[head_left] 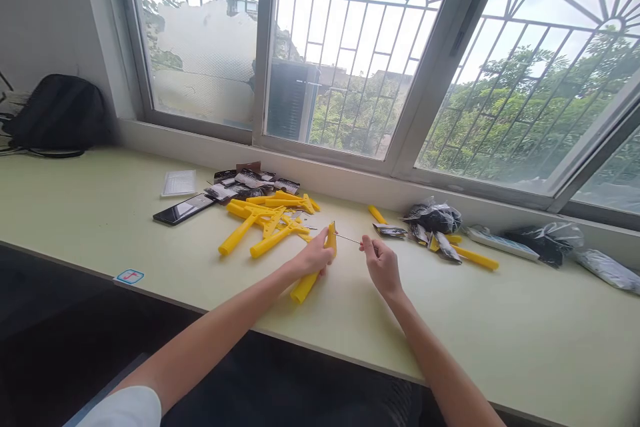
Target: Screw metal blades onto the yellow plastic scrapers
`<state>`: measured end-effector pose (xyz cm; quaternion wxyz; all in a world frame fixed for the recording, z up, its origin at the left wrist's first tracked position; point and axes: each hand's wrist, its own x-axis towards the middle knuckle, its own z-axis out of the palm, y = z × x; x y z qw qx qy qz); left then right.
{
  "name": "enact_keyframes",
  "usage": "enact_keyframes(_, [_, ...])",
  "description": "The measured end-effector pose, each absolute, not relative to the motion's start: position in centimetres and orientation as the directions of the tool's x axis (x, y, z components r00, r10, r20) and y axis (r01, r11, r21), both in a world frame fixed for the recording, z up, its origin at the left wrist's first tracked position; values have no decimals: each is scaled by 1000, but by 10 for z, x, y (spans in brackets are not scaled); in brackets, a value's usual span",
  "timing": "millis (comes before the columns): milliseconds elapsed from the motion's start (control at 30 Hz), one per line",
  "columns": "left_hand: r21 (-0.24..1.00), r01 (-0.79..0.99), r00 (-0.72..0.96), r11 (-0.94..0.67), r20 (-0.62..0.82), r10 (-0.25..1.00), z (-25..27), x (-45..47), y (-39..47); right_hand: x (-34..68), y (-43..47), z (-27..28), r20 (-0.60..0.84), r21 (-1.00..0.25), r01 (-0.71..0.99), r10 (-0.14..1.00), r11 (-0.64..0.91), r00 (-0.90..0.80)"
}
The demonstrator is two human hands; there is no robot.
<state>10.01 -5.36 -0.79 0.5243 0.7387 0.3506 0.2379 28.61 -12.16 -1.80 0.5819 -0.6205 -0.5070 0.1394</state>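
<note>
My left hand (315, 257) is closed around a yellow plastic tool (305, 288), whose tubular handle points down toward me and whose narrow head stands up above my fingers. My right hand (382, 265) is pinched on the end of a thin metal rod (349, 238). The rod runs leftward to the head of the yellow tool; whether it touches or enters the head cannot be told. Its grip end is hidden in my fingers. Left of my hands lies a pile of similar yellow tools (273, 241), with several long handles and flat heads.
Behind the pile are black-and-white packets (247, 180), a dark phone (184, 209) and a flat white case (179, 183). Along the window side to the right lie plastic-wrapped black bundles (434, 215), a yellow handle (477, 258) and a white strip (503, 243). A black backpack (57, 113) sits far left.
</note>
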Motion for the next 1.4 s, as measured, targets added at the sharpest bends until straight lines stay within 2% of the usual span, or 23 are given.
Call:
enact_keyframes(67, [932, 287, 639, -220, -15, 769, -7, 100, -54, 290, -122, -17, 365, -882, 446, 822, 155, 437])
enact_keyframes(167, [920, 317, 639, -231, -27, 768, -5, 100, -55, 295, -122, -14, 347, -907, 373, 852, 198, 392])
enact_keyframes(400, [915, 355, 612, -192, -72, 788, 1, 100, -59, 286, -128, -4, 628, -731, 536, 724, 422, 286])
enact_keyframes(467, [914, 354, 608, -200, -62, 791, 2, 100, -60, 284, -129, -3, 607, -734, 568, 734, 371, 304])
enact_keyframes(600, [913, 349, 606, -210, -49, 794, 0, 101, -60, 288, -128, -7, 468, -792, 585, 788, 173, 401])
enact_keyframes(700, [910, 340, 608, -237, -20, 794, -1, 101, -61, 291, -127, -8, 432, -834, 510, 827, 213, 360])
enact_keyframes(833, [902, 344, 603, -260, 1, 798, -1, 101, -62, 290, -128, -4, 483, -840, 439, 809, 319, 335])
enact_keyframes(1000, [905, 330, 614, -269, 11, 789, 1, 101, -63, 291, -129, -5, 402, -829, 537, 831, 153, 384])
enact_keyframes(1233, [895, 356, 620, -268, -12, 785, 1, 101, -63, 292, -127, -5, 481, -832, 476, 798, 286, 362])
enact_keyframes(1400, [888, 374, 632, -266, -34, 774, 0, 100, -60, 295, -128, -9, 394, -819, 556, 843, 141, 367])
